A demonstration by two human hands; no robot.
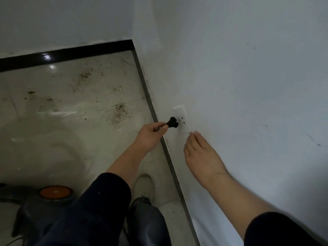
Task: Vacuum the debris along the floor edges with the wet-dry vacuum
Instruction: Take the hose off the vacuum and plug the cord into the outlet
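Evidently the job is sitting at its very start. The white wall (pixel 248 68) is filling the right of the view and the tiled floor (pixel 62 125) is spreading out to the left, its grit lying untouched. The wet-dry vacuum (pixel 35 213), dark-bodied with an orange cap (pixel 55 192), is standing at the lower left beside the person's knees, well apart from the wall; no hose or nozzle is showing.

The left hand (pixel 150 134) is pinching the black plug (pixel 173 122) between thumb and curled fingers, holding it right at the white socket (pixel 179 111) low on the wall. Whether the prongs are seated I cannot tell. The right hand (pixel 200 155) is laying straight, close-set fingertips on the wall just beside the socket, holding nothing.

Smallest of all, debris (pixel 119 112) is lying in a speckled patch near the wall's foot, with thinner scatter toward the black skirting (pixel 71 54). As I judge it, powering up is the step in hand, and all the vacuuming along the edges is waiting.
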